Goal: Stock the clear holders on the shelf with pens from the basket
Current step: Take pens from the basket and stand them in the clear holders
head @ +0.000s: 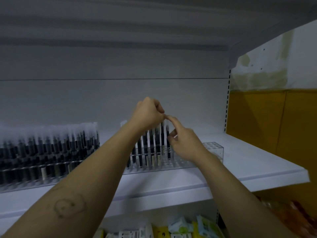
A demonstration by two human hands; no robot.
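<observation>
Pen upright, pinched by right hand, lower end at clear holder slot; left hand curled, probably gripping neighbouring pens.

I see two holders standing side by side on the shelf, with a gap between them. The left holder is packed with pens from end to end. The right holder has a row of pens in its left half. My left hand is over the tops of that row. My right hand is just right of it, finger and thumb on the rightmost pen. Packets lie on the level below, nearer me. A wall is right of the shelf.
</observation>
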